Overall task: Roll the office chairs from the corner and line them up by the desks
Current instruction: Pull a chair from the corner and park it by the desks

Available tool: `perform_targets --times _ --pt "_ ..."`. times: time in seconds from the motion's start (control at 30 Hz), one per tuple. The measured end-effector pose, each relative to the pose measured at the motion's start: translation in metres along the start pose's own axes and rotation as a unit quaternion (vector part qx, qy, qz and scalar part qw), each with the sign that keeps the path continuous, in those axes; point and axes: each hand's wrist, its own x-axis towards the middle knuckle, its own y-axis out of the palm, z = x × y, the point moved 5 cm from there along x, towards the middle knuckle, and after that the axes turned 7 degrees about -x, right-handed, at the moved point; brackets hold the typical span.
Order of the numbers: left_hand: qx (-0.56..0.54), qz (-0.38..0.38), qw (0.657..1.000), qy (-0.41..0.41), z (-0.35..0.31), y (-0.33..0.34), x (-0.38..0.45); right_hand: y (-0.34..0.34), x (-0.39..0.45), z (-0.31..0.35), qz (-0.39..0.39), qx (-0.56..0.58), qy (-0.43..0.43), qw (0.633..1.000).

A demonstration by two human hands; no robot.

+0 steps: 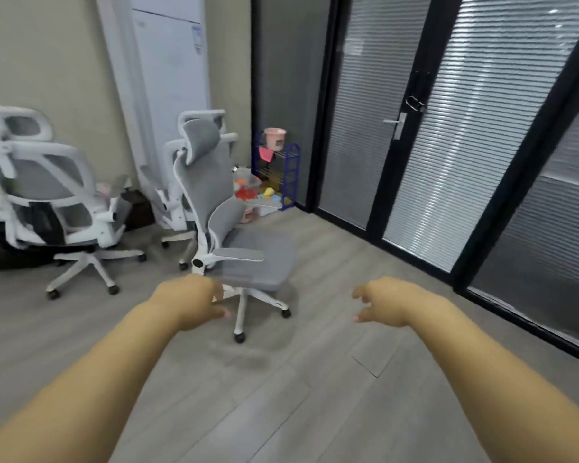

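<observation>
Head view shows both of your bare forearms stretched forward over grey wood-grain plank flooring. Your left hand (pixel 194 304) is loosely curled, fingers bent and apart, gripping nothing; it overlaps the front edge of the nearest chair's seat in the picture, though you cannot tell whether it touches. Your right hand (pixel 386 304) hangs free over bare floor, well right of the chair, fingers slightly spread and hooked, empty.

Just beyond your hands stands the nearest chair (pixel 229 235), seat facing right: grey mesh seat, curved mesh back and headrest, white plastic frame, flat padded armrest, white star base on black castors. Behind it, against the wall, a second chair (pixel 181 195) of the same make shows only its white frame and part of its back. To the left sits a third chair (pixel 52 198), its open mesh back turned toward you, blurred by motion, with a dark rounded shape on the floor behind it.

Farther back a tall white floor-standing air conditioner (pixel 173 78) carries a small label near its top; the print is too small to read. In the corner a blue wire rack (pixel 286 175) holds a pink bucket (pixel 274 138), with colourful clutter below. At right, black-framed glass panels with horizontal blinds include a door with a metal lever handle (pixel 396 123).
</observation>
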Motion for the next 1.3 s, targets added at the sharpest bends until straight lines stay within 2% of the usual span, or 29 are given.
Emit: perform_targets --times 0.2,0.4,0.57,0.8,1.3 --pt "-0.037 0.008 0.993 -0.111 0.106 -0.015 0.023 -0.048 0.106 0.079 -0.012 -0.03 -0.097 0.995" --pt "-0.036 -0.014 0.985 -0.168 0.209 -0.044 0.062 -0.097 0.198 0.176 -0.027 -0.045 -0.169 0.984" --pt "-0.018 -0.042 0.984 -0.171 0.287 -0.083 0.113 -0.141 0.265 0.252 -0.05 -0.02 -0.193 0.98" --pt "0.003 -0.041 0.987 -0.157 0.375 -0.133 0.193 -0.188 0.351 0.326 -0.046 0.001 -0.192 0.98" --pt "0.001 -0.038 0.995 -0.094 0.499 -0.194 0.42 -0.271 0.578 0.385 -0.037 0.004 -0.147 0.988"
